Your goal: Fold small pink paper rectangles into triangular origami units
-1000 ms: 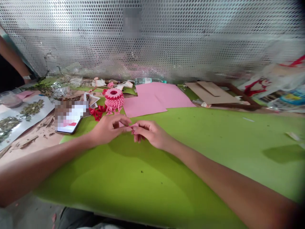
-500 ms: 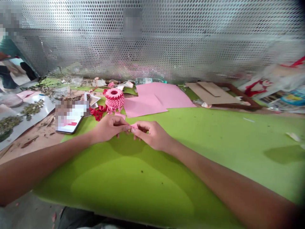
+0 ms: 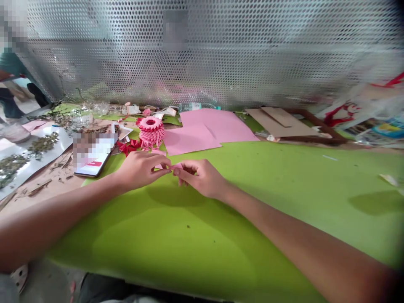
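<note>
Between my hands is a small folded piece of pink paper (image 3: 177, 166), held just above the green tabletop (image 3: 202, 235). My right hand (image 3: 203, 179) pinches it between thumb and fingers. From the other side, the thumb and forefinger of my left hand (image 3: 142, 168) close on its left tip. Fingers hide much of the paper. Just beyond my left hand stands a ring-shaped stack of folded pink paper pieces (image 3: 152, 134). Beside it lie red folded paper pieces (image 3: 128, 146). Large pink paper sheets (image 3: 217, 126) lie flat behind my hands.
A lit phone (image 3: 94, 160) lies to the left, near dried plant bits (image 3: 44, 141) on a white sheet. Brown cardboard (image 3: 280, 122) sits at the back right, beside plastic bags (image 3: 362, 113). A perforated metal panel (image 3: 221, 50) rises behind. Another person (image 3: 12, 80) is at far left.
My left hand's fingers have straightened a little and shifted slightly at the paper's left tip. My right hand stays almost in place, still pinching the paper.
</note>
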A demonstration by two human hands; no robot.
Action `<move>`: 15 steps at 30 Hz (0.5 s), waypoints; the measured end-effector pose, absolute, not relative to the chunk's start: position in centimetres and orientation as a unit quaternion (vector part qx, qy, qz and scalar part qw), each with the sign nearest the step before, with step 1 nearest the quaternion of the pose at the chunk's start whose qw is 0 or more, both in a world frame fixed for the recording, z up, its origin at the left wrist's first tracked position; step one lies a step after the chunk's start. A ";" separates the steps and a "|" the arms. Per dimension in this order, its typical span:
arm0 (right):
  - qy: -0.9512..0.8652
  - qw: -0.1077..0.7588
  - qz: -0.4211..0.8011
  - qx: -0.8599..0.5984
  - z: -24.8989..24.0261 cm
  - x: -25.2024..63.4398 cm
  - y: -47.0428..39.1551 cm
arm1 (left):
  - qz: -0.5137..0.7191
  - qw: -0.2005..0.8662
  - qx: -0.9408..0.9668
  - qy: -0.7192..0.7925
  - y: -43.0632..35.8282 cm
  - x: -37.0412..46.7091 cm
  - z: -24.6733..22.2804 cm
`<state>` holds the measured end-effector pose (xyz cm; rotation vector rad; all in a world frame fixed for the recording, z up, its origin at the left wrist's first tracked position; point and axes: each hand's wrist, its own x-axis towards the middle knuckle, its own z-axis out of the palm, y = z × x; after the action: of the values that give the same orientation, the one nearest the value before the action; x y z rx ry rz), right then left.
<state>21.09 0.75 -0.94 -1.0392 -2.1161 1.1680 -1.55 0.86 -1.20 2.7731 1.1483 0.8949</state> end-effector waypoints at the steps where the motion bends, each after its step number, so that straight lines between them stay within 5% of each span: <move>1: -0.780 0.250 0.428 -0.383 -0.9 21.1 0.7 | 0.282 -0.006 0.889 0.361 0.9 -1.6 -1.2; 15: -0.834 0.229 0.321 -0.385 -1.2 20.9 0.5 | 0.151 -0.049 0.890 0.427 0.7 -0.8 -0.8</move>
<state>20.90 0.49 -1.21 -1.0602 -2.2959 0.8843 -0.75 0.72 -0.79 2.8874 1.3846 0.4901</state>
